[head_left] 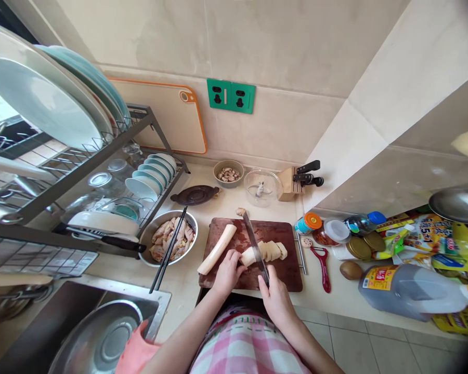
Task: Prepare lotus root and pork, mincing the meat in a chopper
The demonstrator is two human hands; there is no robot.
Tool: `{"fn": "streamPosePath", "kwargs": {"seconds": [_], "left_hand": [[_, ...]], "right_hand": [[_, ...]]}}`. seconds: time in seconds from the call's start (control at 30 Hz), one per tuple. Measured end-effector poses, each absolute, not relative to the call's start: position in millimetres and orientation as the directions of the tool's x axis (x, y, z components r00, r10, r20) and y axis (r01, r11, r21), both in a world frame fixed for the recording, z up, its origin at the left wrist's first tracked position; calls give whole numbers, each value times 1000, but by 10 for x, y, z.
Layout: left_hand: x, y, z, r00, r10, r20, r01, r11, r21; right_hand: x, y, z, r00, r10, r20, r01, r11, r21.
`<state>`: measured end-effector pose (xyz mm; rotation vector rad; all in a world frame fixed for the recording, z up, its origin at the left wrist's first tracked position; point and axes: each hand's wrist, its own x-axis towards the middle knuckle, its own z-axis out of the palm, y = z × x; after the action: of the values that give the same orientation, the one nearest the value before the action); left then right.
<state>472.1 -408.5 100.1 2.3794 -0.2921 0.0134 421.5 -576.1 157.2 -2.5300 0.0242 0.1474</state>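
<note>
On the brown cutting board (267, 280), my left hand (228, 271) has its bent fingers against the uncut end of a peeled pale root vegetable (249, 256), steadying it. My right hand (274, 292) is closed around the handle of a kitchen knife (254, 238), whose blade crosses the root. Several thick cut slices (272, 251) lean together right of the blade. To the left lies a second, whole length of peeled root (218, 249). A small brownish lump (241, 212) sits by the board's far edge, near the knife tip.
Left of the board stands a metal bowl of raw chicken pieces (171, 239) with black chopsticks (171, 249) across it. Behind are a bowl of sliced mushrooms (229, 174), a clear bowl (262, 187) and a knife block (286, 184). A red peeler (323, 267) and jars lie right.
</note>
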Motion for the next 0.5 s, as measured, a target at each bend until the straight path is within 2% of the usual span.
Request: {"fn": "streamPosePath", "kwargs": {"seconds": [0.1,0.23,0.3,0.4,0.5], "left_hand": [[4729,-4077,997,977,-203,66,-193,-711,676],[4720,-4020,988,973,-222,62,-202,-691,694],[4715,-3984,990,967,-241,78,-223,-661,716],[4715,-3950,995,964,-251,90,-232,-626,745],[4732,-3947,988,966,-244,87,-223,-616,755]], "right_hand": [[4150,-5716,1584,998,-2,-58,-37,-791,-611],[4211,-5606,1389,969,25,-244,-128,-798,-588],[4237,-5588,1315,959,22,-284,-154,-799,-581],[4207,-5622,1332,970,18,-241,-141,-767,-626],[4126,-5681,1458,992,-28,-123,-104,-729,-676]]}}
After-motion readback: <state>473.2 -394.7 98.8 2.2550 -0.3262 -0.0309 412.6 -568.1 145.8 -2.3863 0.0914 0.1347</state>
